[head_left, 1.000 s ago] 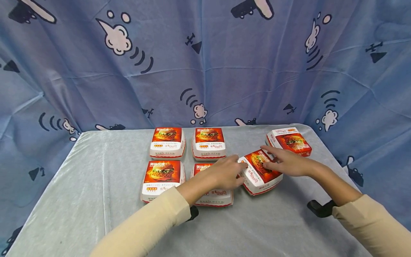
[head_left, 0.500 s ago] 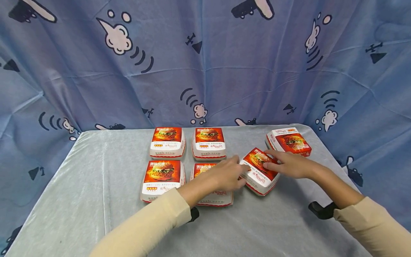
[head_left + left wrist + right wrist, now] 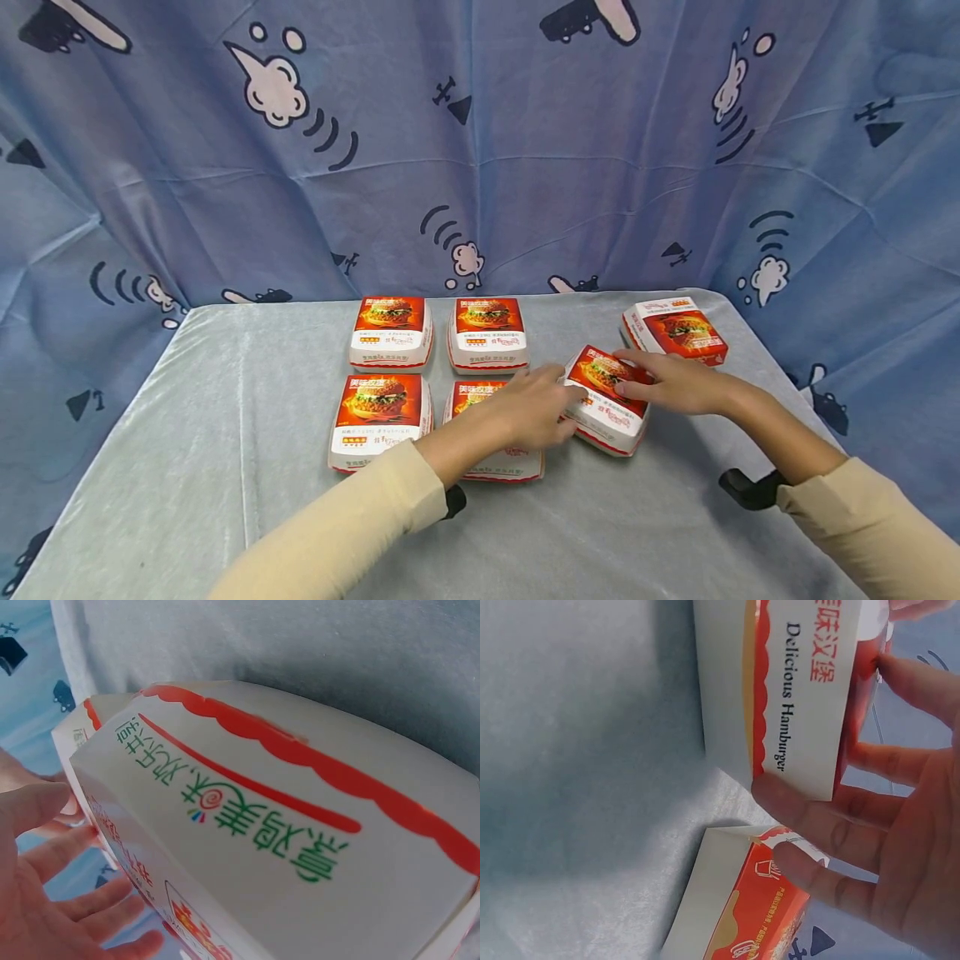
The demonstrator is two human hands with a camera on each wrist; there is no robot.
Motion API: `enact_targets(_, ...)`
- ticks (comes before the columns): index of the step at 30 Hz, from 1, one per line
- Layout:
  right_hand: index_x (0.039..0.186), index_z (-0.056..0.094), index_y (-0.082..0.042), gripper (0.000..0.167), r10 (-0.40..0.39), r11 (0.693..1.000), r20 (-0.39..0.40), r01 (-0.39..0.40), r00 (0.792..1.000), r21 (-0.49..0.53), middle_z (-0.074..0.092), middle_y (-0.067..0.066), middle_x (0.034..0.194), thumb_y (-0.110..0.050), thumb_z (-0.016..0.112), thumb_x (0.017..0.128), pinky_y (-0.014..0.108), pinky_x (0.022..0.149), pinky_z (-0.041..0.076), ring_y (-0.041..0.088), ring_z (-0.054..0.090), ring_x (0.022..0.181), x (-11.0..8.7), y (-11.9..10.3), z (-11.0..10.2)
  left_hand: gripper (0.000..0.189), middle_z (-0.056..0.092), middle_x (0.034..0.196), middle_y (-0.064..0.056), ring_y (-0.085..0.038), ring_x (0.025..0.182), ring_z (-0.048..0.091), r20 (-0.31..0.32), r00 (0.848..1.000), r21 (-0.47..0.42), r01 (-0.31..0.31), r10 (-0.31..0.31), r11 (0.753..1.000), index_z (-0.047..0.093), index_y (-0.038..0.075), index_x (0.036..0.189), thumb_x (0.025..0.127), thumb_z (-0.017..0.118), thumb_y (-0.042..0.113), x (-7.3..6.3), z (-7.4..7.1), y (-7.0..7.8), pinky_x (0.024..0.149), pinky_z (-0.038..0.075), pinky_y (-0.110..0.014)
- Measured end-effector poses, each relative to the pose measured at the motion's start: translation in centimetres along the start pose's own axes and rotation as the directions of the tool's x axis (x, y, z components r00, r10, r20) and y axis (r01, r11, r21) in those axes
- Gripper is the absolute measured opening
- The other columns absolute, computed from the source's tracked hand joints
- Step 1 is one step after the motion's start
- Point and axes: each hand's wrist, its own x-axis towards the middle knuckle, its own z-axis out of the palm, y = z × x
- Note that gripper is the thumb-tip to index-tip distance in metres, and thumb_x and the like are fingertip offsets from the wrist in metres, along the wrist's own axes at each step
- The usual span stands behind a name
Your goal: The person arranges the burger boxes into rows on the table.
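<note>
My two hands share one red and white hamburger box, set slightly askew on the grey cloth in the head view. From the box's left, my left hand grips it, a finger over the top edge and the thumb low on the side. At the far right corner my right hand holds on; in the right wrist view its fingers bend round the corner beside the "Delicious Hamburger" lettering. Partly under my left forearm sits another hamburger box, whose printed front fills much of the left wrist view.
Left of the gripped box, a left box and two back boxes complete a two-by-two block with the partly covered one. A further box lies turned behind my right hand. A patterned blue curtain hangs behind the cloth-covered table.
Between my hands the box has turned towards square with its neighbours. My right fingers have drawn nearer along its far edge; my left hand has shifted slightly right with it. The other boxes stayed put.
</note>
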Motion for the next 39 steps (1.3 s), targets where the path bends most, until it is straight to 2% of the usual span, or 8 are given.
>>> enact_targets(3,0.15,0.037,0.001,0.077,-0.004,1.0,0.017,0.003,1.0,0.021,0.044,0.031,0.145,-0.049,0.059,0.096,0.067,0.092,0.044,0.046,0.049,0.124,-0.06,0.05,-0.15,0.05,0.036,0.157,-0.012,-0.022,0.147,0.029,0.01,1.0,-0.017,0.011,-0.011,1.0,0.05,0.024,0.148,0.1,0.057,0.032,0.08,-0.05,0.01,0.116,0.026,-0.052)
enact_targets(9,0.153,0.035,-0.002,0.076,-0.035,0.997,0.069,0.03,0.997,0.067,0.042,0.03,0.147,-0.046,0.061,0.096,0.068,0.096,0.041,0.047,0.044,0.128,-0.03,0.12,-0.34,0.054,0.031,0.16,-0.012,-0.024,0.148,0.026,0.025,0.999,-0.038,0.034,-0.033,0.999,0.044,0.025,0.152,0.1,0.056,0.031,0.16,-0.18,0.02,0.117,0.023,-0.052)
enact_targets(17,0.155,0.034,-0.006,0.076,-0.059,0.995,0.108,0.049,0.992,0.091,0.041,0.027,0.149,-0.044,0.062,0.096,0.069,0.099,0.038,0.047,0.04,0.131,-0.09,-0.11,-0.48,0.05,0.044,0.152,-0.007,-0.02,0.144,0.035,0.033,0.999,-0.04,0.018,-0.016,0.999,0.05,0.023,0.148,0.099,0.057,0.031,0.22,-0.17,0.07,0.117,0.024,-0.052)
enact_targets(23,0.152,0.035,-0.001,0.074,-0.029,0.998,0.085,0.024,0.996,0.062,0.041,0.03,0.147,-0.046,0.058,0.098,0.068,0.096,0.041,0.049,0.043,0.13,-0.04,-0.12,-0.49,0.048,0.051,0.146,-0.004,-0.018,0.139,0.041,0.039,0.999,-0.055,-0.001,0.003,0.998,0.053,0.019,0.145,0.099,0.058,0.03,0.19,-0.11,0.07,0.117,0.024,-0.053)
enact_targets(30,0.15,0.039,0.0,0.071,-0.047,0.998,0.061,0.044,0.997,0.051,0.051,0.027,0.14,-0.045,0.059,0.098,0.062,0.095,0.046,0.042,0.051,0.124,0.06,0.0,-0.14,0.045,0.056,0.14,-0.002,-0.016,0.134,0.046,0.038,0.999,-0.116,-0.024,0.028,0.993,0.057,0.018,0.142,0.099,0.057,0.029,0.27,0.06,-0.07,0.116,0.024,-0.056)
enact_targets(36,0.148,0.041,0.0,0.068,-0.069,0.996,0.071,0.064,0.995,0.069,0.053,0.023,0.139,-0.043,0.058,0.099,0.06,0.097,0.046,0.037,0.053,0.122,0.16,-0.01,-0.03,0.042,0.06,0.133,-0.001,-0.015,0.125,0.052,0.008,0.999,-0.102,-0.035,0.036,0.994,0.059,0.019,0.14,0.098,0.058,0.028,0.21,0.02,-0.1,0.113,0.03,-0.056)
enact_targets(39,0.148,0.042,0.0,0.068,-0.078,0.994,0.082,0.071,0.994,0.086,0.054,0.022,0.137,-0.042,0.059,0.098,0.058,0.097,0.047,0.035,0.054,0.12,0.23,0.02,-0.01,0.043,0.058,0.136,-0.002,-0.016,0.128,0.051,0.003,1.0,-0.094,-0.019,0.019,0.995,0.058,0.019,0.141,0.098,0.058,0.028,0.19,0.02,-0.13,0.114,0.028,-0.057)
